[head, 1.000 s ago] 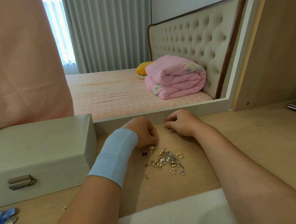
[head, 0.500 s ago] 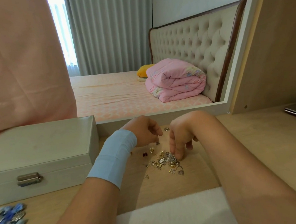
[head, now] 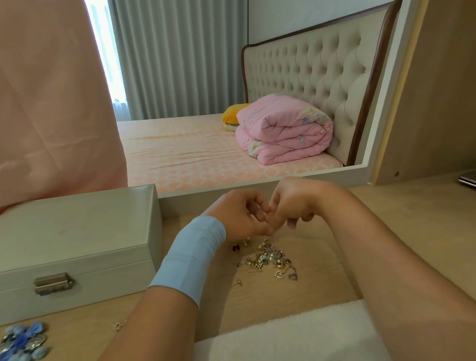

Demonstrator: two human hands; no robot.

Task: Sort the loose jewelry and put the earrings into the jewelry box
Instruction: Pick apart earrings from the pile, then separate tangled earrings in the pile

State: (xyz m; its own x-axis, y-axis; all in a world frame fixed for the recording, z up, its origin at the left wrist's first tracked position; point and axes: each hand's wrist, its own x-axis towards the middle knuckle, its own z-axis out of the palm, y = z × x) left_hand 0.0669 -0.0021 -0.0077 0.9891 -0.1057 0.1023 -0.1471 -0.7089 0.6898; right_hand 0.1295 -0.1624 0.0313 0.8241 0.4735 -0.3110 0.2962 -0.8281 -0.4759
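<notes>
The loose jewelry [head: 270, 260] lies heaped just right of the closed jewelry box [head: 62, 241], and the desk [head: 396, 237] runs wide beyond. Above the heap the left hand [head: 243, 214] and right hand [head: 294, 204] meet, fingers curled, tips touching. I cannot tell whether they pinch anything. Blue beads [head: 20, 344] lie before the box's front edge.

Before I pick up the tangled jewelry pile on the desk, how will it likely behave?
The jewelry pile looks limp and light: thin chains and small charms. Interlocked pieces would probably lift as a clump, dragging the heart pendants along. The loose gold stud beside it would likely stay behind.
</notes>
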